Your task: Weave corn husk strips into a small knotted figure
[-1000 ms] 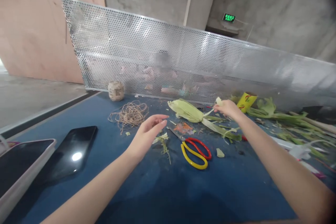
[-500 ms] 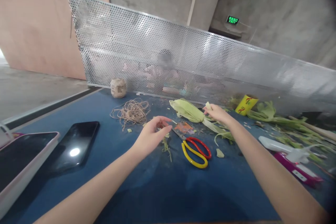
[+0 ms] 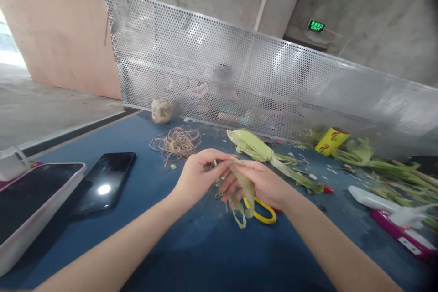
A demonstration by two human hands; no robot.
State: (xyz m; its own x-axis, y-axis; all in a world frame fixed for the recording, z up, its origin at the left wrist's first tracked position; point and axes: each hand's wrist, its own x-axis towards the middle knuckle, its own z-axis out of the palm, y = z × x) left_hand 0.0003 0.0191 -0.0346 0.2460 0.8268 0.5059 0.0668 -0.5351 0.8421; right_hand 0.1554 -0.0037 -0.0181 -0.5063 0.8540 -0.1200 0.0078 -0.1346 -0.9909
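My left hand [image 3: 200, 171] and my right hand [image 3: 265, 180] meet over the middle of the table. Both pinch the upper end of a pale green corn husk strip [image 3: 248, 187], whose loose part hangs down across the right fingers. Beneath my right hand lie scissors [image 3: 266, 215]; their yellow handle shows, while the blades and most of the red handle are hidden. Just beyond the hands rests a corn husk bundle [image 3: 253, 143]. A loose tangle of brown twine [image 3: 179, 143] lies beyond my left hand.
Two phones, one black [image 3: 106, 185] and one pale-cased [image 3: 41, 196], lie at left. A wrapped ball [image 3: 161, 111] sits near the perforated metal screen [image 3: 191, 54]. At right are a yellow roll [image 3: 331, 141], husk scraps and a purple power strip [image 3: 405, 235]. A person sits behind the screen.
My right hand has come back from beside the husk bundle, bringing a husk strip to my left hand. My left fingers have closed on its end. The scissors are now partly covered.
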